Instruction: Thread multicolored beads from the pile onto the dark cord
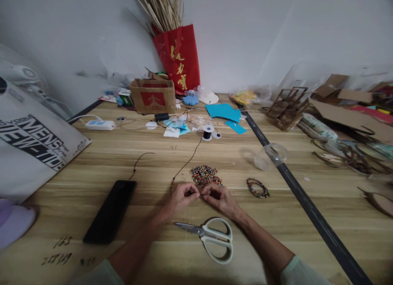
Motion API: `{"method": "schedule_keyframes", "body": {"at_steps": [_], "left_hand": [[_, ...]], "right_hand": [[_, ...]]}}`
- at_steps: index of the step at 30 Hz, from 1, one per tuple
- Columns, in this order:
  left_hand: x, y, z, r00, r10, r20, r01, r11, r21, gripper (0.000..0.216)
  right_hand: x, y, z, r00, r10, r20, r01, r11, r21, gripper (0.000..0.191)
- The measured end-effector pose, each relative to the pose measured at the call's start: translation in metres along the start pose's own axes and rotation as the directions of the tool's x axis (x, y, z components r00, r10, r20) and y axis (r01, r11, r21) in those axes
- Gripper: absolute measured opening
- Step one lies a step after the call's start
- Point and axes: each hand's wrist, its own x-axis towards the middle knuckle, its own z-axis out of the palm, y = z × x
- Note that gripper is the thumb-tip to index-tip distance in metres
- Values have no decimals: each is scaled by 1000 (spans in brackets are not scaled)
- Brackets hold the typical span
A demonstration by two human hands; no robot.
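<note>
Cord (187,161): thin, black, probably limp and light; runs left of the bead pile (205,175); best pinched near its end.
Left hand (181,196): pinching the cord, just below the pile.
Right hand (219,197): narrow pinch, apparently on the same end.
Scissors (211,236): further below the pile.

Multicoloured beads (205,175), black cord (187,162), multicoloured bracelet (258,188), pale-handled scissors (211,236), black phone (110,211), light striped wood-grain table (92,162), red bag (179,58) with gold characters, blue paper (223,111), white cloth bag (30,146) with black lettering.
</note>
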Motion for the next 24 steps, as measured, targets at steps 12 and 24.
{"method": "schedule_keyframes", "body": {"at_steps": [12,24], "left_hand": [[-1,0,0,1000,11,15,-11,1000,16,12],[0,3,0,1000,-6,19,6,1000,9,12]], "right_hand": [[0,0,0,1000,4,-9,-4,1000,-8,28],[1,0,0,1000,-2,-11,2,1000,-2,28]]}}
